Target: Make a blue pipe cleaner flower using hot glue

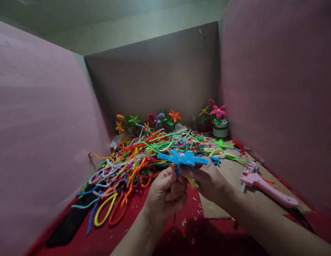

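Observation:
A blue pipe-cleaner flower [185, 159] with several fuzzy petals is held up in front of me, a pale bit showing at its centre. My left hand [167, 190] pinches the short stem under the petals. From the other side, my right hand [208, 177] is closed on the flower's base and underside, its fingers partly hidden. Something yellowish shows just below the right palm. Behind the flower spreads a tangled heap of coloured pipe cleaners [138, 160].
Right of my hands, a pink glue gun [269, 188] lies on a cardboard sheet [215, 209]. Finished pipe-cleaner flowers stand at the back, including a pink one [219, 111] above a green jar [220, 129]. Partition walls [277, 81] close in the red table.

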`<state>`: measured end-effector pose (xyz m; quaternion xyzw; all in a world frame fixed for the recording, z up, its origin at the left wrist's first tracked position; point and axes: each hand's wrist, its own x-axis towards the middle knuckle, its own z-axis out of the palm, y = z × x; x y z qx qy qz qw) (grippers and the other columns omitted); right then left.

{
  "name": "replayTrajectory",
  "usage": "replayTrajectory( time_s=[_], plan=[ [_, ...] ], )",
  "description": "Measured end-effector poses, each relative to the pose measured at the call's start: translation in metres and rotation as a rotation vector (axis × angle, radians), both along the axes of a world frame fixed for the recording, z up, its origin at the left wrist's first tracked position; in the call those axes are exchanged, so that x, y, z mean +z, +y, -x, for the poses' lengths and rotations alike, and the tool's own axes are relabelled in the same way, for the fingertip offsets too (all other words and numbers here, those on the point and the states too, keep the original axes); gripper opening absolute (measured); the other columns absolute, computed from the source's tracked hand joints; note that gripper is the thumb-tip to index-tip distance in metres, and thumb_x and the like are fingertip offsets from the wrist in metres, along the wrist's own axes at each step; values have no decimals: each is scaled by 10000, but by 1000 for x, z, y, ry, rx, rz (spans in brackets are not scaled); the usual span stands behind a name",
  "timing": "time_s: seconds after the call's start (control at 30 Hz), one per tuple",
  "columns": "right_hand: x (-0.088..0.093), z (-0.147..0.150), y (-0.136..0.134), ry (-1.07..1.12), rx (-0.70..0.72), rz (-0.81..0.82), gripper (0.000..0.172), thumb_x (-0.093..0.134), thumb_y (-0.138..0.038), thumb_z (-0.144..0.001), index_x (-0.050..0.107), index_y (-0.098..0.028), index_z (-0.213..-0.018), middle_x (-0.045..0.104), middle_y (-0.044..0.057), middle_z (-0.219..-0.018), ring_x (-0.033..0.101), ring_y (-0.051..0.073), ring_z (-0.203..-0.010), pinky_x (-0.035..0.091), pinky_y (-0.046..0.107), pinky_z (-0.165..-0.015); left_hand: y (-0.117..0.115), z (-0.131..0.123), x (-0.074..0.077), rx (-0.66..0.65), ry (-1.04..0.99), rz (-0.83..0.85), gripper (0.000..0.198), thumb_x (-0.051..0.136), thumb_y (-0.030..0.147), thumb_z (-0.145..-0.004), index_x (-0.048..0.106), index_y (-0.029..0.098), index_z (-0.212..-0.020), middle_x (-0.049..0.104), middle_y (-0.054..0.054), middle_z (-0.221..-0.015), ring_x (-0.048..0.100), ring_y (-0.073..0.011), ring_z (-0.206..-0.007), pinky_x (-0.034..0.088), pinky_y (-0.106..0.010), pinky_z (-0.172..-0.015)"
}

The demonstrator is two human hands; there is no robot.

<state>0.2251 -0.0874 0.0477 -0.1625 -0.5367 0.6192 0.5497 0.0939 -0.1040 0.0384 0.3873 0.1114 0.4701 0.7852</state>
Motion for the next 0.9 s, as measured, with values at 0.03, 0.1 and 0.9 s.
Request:
replayTrajectory(
  time_s=[0.03,0.1,0.9],
  plan=[
    [1,-1,0,-34,12,-22,114,672,-235,-683,633,-171,-597,539,-34,-545,433,78,-504,350,225,-503,0,-1,-3,-28,-20,12,147,601,224,-770,603,118,-669,293,95,-423,87,13,-307,252,-82,-299],
    [2,-2,0,-88,24,-56,148,651,-237,-703,629,-170,-572,543,-29,-533,440,83,-498,344,228,-492,3,-2,-6,-62,-26,15,147,615,221,-756,593,119,-652,284,95,-427,81,14,-312,213,-75,-293],
    [-7,5,-5,-40,-305,-135,59,709,-224,-642,683,-193,-600,490,-44,-484,369,79,-466,369,220,-468,-15,10,27,174,412,45,153,608,247,-746,589,112,-675,534,21,-523,358,-8,-299,288,-134,-310]
  ],
)
